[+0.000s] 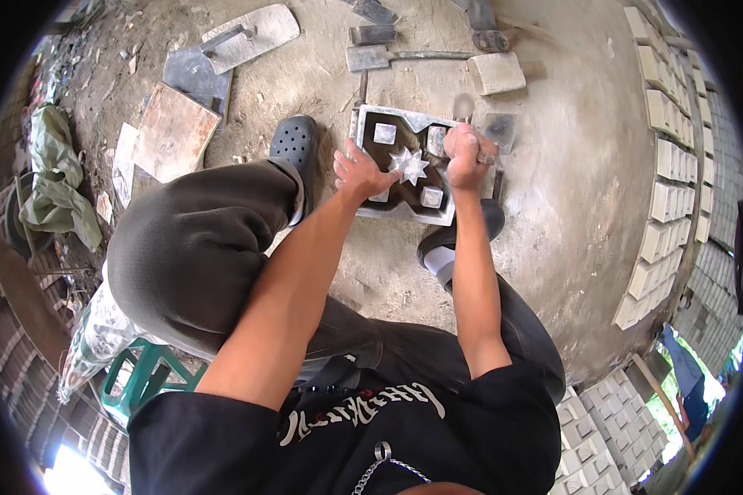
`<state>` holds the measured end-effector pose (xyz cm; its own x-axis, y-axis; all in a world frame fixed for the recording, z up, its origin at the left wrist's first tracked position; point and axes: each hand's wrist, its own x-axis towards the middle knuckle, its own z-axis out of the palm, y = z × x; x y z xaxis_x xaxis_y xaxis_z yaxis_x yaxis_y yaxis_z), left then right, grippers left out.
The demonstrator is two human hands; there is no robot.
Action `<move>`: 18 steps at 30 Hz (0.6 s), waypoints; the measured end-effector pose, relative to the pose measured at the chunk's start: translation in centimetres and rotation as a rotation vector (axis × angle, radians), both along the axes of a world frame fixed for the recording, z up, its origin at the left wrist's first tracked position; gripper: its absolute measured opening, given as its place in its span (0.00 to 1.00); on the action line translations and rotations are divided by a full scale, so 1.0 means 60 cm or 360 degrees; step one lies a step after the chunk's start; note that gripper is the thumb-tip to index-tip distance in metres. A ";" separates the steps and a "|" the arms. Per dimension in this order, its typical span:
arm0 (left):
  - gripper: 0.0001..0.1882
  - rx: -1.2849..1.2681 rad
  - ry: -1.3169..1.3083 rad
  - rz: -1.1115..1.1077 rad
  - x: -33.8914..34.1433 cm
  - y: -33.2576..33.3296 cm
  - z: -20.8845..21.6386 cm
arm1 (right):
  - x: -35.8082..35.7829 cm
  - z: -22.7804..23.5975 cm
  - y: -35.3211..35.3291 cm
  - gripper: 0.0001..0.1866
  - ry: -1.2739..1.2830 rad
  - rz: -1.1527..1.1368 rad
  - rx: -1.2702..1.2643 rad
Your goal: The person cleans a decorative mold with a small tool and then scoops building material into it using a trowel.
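Observation:
A grey metal mold (404, 216) lies on the ground between my feet. Inside stand a star-shaped core (409, 166) in the middle and several square blocks, one of them a corner block (432, 196). My left hand (360, 172) rests over the mold's left side, fingers spread, its thumb reaching to the star. At the upper right corner my right hand (469, 157) is closed in a fist around a tool with a rounded, spoon-like end (463, 106). Most of that tool's handle is hidden by my fingers.
Beyond the mold lie a flat-bladed tool (367, 58), a pale block (497, 74) and a plastering float (252, 37). Boards (176, 132) lie to the left. Rows of pale cast blocks (664, 198) line the right side. A green stool (144, 375) stands at lower left.

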<state>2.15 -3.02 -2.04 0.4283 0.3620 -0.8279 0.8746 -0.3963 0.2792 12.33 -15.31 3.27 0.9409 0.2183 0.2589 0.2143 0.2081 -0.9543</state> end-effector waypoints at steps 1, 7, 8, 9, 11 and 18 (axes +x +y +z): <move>0.73 0.0014 -0.0044 0.0015 0.002 0.001 0.000 | 0.004 -0.001 0.000 0.20 -0.0146 0.0072 -0.0107; 0.70 -0.0009 0.0016 0.0031 0.003 0.001 0.003 | 0.014 -0.009 0.006 0.18 0.0287 -0.0184 -0.0301; 0.70 -0.0005 -0.0002 0.0081 0.006 0.002 0.002 | 0.018 -0.010 0.008 0.18 0.0203 -0.0087 -0.0335; 0.70 0.0004 -0.0023 0.0076 0.005 0.002 0.001 | 0.017 -0.012 0.012 0.17 0.0068 -0.0106 -0.0267; 0.72 0.0018 -0.0027 0.0054 0.003 0.001 -0.001 | 0.018 -0.012 0.015 0.15 -0.0204 0.0008 -0.0232; 0.70 0.0031 -0.0075 0.0083 -0.002 -0.001 -0.009 | 0.010 -0.009 0.007 0.19 0.0065 -0.0071 -0.0106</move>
<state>2.03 -3.11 -2.56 0.4467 0.4009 -0.7998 0.8804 -0.3562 0.3132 12.95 -14.91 2.71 0.9596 0.1912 0.2066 0.1828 0.1348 -0.9739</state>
